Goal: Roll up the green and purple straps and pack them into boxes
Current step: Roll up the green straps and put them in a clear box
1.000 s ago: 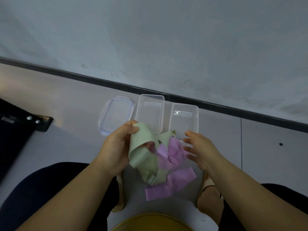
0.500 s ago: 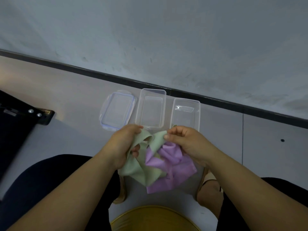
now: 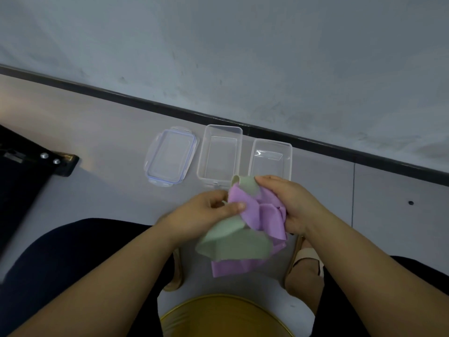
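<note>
Green strap (image 3: pixel 233 242) and purple strap (image 3: pixel 262 215) are one tangled wad held over the floor, just short of the open boxes (image 3: pixel 220 152). Left hand (image 3: pixel 209 212) pinches purple, right hand (image 3: pixel 289 203) grips green. Yanking them apart would probably tighten the tangle or drop one.

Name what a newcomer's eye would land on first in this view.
The bright tangle of the purple strap and the green strap sits at centre, gripped between the left hand and the right hand. Just beyond it on the floor, near the wall, an empty clear box stands beside a second clear box, with a blue-edged lid lying to their left.
</note>
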`<state>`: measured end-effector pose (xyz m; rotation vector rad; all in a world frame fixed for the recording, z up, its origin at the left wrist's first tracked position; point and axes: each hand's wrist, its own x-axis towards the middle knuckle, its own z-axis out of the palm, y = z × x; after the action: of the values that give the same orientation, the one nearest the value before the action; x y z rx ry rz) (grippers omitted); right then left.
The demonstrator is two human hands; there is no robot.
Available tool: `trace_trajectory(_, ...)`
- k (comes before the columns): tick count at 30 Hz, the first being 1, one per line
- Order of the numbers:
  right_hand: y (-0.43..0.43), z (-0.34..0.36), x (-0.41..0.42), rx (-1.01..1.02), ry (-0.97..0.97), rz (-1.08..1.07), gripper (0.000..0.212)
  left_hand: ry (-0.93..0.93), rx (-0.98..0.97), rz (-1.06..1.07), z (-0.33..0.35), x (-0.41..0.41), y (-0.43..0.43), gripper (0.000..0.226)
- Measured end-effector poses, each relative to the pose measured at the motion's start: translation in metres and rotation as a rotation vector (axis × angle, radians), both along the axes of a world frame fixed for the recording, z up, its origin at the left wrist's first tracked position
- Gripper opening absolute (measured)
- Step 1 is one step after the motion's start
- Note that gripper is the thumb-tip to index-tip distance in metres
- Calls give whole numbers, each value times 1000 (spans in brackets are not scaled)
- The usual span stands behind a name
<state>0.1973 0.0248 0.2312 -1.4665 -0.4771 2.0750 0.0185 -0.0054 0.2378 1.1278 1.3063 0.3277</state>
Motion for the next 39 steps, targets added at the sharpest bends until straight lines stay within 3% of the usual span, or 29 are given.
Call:
trace_trajectory(6, 9, 4, 14, 275, -467, 104, 21, -96, -40, 200, 17, -8, 3, 34)
trace_trajectory(10, 10, 3, 20, 408, -649, 150, 29, -87, -80, 335, 7, -13, 8, 49)
trace_trajectory(12, 11, 2, 22, 447, -663, 139, 33, -217, -146, 415, 10, -17, 12, 41)
trace_trajectory(15, 12, 5, 24, 494, -620, 161, 30, -273, -137, 251, 12, -21, 13, 33)
trace_trajectory(19, 15, 11, 31, 541, -628, 246, 15, 74, -69, -153, 8, -24, 7, 36)
trace_trajectory(21, 16, 12, 36, 579, -659, 401, 13, 106, -20, -56, 8, -24, 7, 30)
trace_trajectory(23, 17, 10, 39, 596, -672, 464, 11, 6, 13, 149, 9, -22, 11, 24)
trace_trajectory(28, 24, -3, 55, 573, -1020, 301, 11, -345, -19, 583, 9, -31, 21, 18)
trace_trajectory(30, 22, -3, 53, 541, -891, 244, 10, -414, -62, 595, 12, -33, 20, 11)
trace_trajectory(32, 17, -2, 43, 545, -784, 316, 12, -476, -113, 616, 16, -32, 19, 11)
trace_trajectory(37, -2, 3, 6, 561, -397, 558, 60, -559, -259, 542, 13, -21, 17, 9)
trace_trajectory(39, -7, 6, -1, 606, -271, 643, 70, -553, -300, 521, 10, -15, 14, 14)
